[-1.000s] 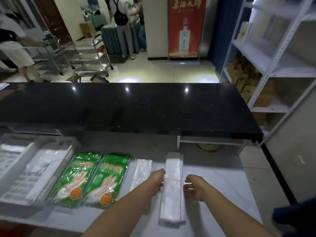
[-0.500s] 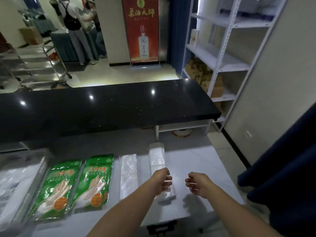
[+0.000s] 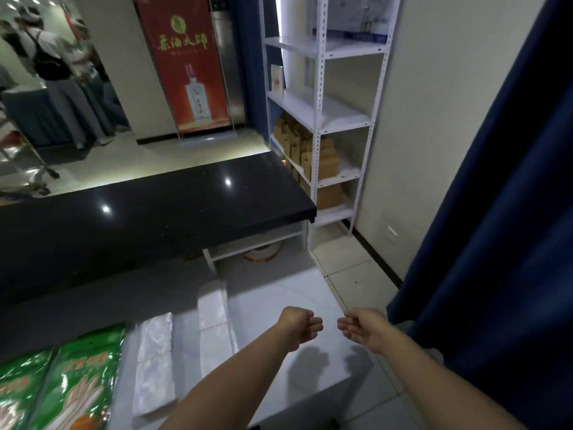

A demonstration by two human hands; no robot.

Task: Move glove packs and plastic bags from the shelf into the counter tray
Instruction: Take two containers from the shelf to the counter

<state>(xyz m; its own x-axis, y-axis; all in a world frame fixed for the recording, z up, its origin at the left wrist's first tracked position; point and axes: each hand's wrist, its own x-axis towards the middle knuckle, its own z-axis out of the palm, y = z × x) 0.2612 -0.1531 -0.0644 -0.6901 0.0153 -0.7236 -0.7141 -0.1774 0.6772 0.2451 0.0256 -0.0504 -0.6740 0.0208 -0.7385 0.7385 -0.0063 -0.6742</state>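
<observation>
Left hand point(image 3: 299, 328) curled, empty; right hand point(image 3: 361, 329) loosely open, empty; both over bench point(image 3: 310, 293). 2 plastic bag stacks point(image 3: 214, 319) and glove packs point(image 3: 77, 377) lie left. Advice: face shelf point(image 3: 310, 108), open fingers fully before gripping.

Two green glove packs point(image 3: 82, 380) lie flat beside two clear plastic bag stacks point(image 3: 154, 361) on the white counter point(image 3: 294, 293).

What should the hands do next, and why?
Probably reach toward the white shelf for another pack. The left hand and the right hand both hold nothing, and the green glove packs and clear bag stacks already lie on the white counter. Which item comes next, I cannot tell.
</observation>
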